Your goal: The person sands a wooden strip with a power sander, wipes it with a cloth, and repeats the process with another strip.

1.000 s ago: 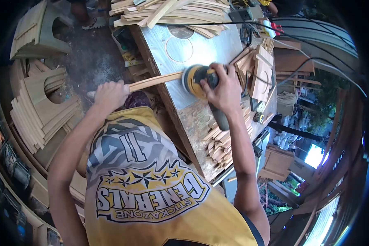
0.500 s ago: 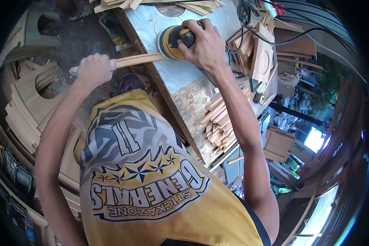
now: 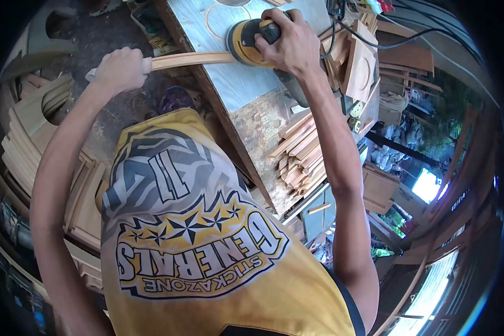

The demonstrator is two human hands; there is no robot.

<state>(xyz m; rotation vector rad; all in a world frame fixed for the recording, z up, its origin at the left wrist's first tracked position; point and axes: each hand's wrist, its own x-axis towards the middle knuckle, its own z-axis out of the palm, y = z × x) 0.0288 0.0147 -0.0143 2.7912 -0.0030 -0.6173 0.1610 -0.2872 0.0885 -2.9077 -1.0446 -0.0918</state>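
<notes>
My right hand (image 3: 293, 45) is closed over the top of a yellow and black orbital sander (image 3: 242, 42), which rests on the pale sheet (image 3: 238, 84) covering part of the workbench. The sander's pad covers one end of a narrow wooden strip (image 3: 193, 60). The strip runs left past the bench edge. Its other end is in my left hand (image 3: 119, 70), closed around it with a whitish cloth or rag (image 3: 146, 65) showing at the grip. The sander's underside, and how it meets the strip, are hidden.
On the bench (image 3: 257, 120), a pile of wooden strips (image 3: 302, 154) lies near my right forearm. Wooden panels (image 3: 359, 67) and dark cables (image 3: 397, 45) are at the right. A tape measure (image 3: 353, 123) sits by the bench edge. Stacked panels with round cut-outs (image 3: 36, 120) stand at the left.
The sander and my right hand have shifted slightly right. My left hand and the strip sit higher in view, with the strip now closer to level. Both hands keep their hold.
</notes>
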